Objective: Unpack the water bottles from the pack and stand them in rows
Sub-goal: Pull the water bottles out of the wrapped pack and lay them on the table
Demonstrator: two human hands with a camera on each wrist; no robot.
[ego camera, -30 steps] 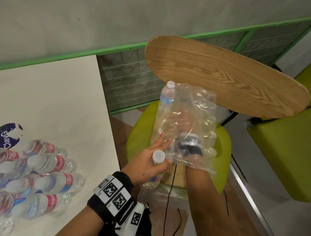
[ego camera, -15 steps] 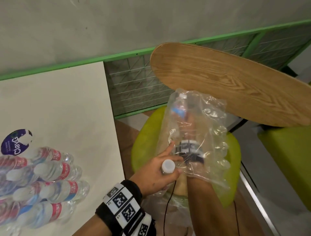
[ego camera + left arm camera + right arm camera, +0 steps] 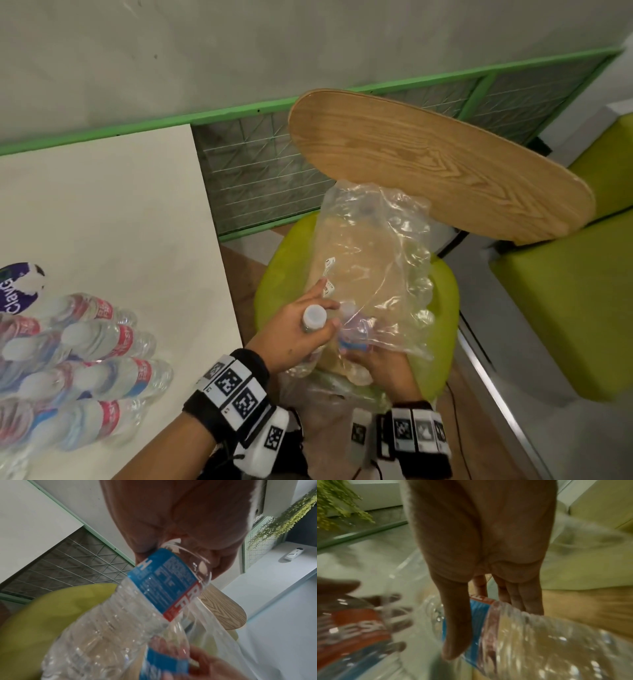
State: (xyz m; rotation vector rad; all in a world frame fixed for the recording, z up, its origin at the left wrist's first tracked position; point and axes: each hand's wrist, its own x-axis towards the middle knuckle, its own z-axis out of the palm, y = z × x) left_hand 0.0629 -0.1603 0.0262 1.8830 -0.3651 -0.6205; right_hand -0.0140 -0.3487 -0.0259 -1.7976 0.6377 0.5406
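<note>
Many bottles [image 3: 102, 346] already lie, not stand, on the table [image 3: 113, 219], left of the green chair [image 3: 442, 308]; rows remain undone. Left hand [image 3: 294, 329] grasps one bottle [image 3: 313, 317]; right hand [image 3: 373, 363] grasps another bottle [image 3: 352, 339], still in the wrap [image 3: 376, 257].

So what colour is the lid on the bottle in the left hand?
White. The cap on the bottle in the left hand shows best in the head view.
</note>
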